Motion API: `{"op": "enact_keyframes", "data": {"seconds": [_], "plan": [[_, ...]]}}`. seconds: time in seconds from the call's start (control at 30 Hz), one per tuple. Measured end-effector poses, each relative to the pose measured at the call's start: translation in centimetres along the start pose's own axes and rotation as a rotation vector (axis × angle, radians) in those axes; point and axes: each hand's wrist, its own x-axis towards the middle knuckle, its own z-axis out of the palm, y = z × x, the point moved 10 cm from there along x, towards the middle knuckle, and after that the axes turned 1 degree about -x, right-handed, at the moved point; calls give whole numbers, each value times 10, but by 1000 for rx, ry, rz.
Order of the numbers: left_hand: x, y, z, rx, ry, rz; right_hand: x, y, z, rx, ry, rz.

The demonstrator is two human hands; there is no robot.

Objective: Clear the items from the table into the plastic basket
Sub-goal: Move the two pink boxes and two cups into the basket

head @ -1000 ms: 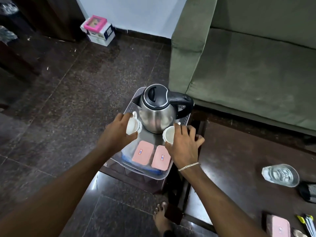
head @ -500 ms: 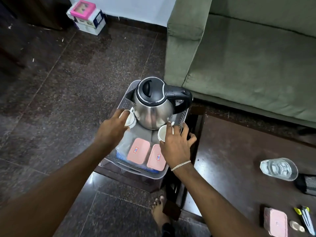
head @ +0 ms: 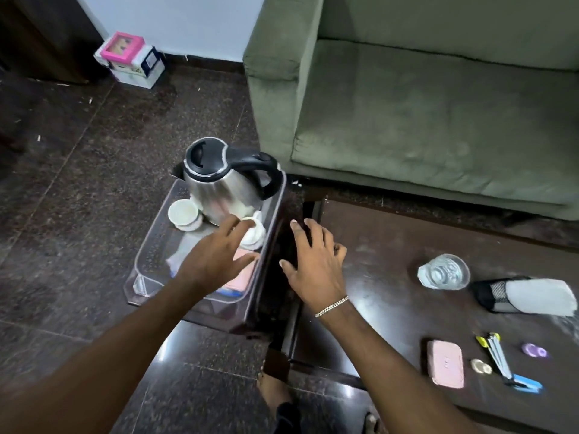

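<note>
The clear plastic basket (head: 147,264) sits on a low stand left of the dark table (head: 391,308). Inside stand a steel kettle (head: 224,189) and two white cups, one at the left (head: 183,214) and one at the right (head: 252,233), plus pink boxes (head: 241,277) partly hidden by my arm. My left hand (head: 216,256) hovers open over the basket, holding nothing. My right hand (head: 316,261) is open above the table's left edge, also empty. On the table lie a glass (head: 443,272), a pink box (head: 445,363), pens (head: 498,355) and a black mesh pouch (head: 526,296).
A green sofa (head: 423,114) stands behind the table. A pink-topped carton (head: 130,59) rests on the floor by the wall. My bare foot (head: 275,389) is on the dark tiled floor under the table's near corner. Small round items (head: 534,350) lie near the pens.
Both hands have let go of the white cups, which now stand in the basket beside the kettle. The hands have drawn back and opened, the right one moving over the table.
</note>
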Motion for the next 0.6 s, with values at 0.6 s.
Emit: {"op": "enact_keyframes", "data": {"seconds": [0.6], "plan": [[-19,294,181,-248,-331,147,-180,299,-61,6,-51,240]]}}
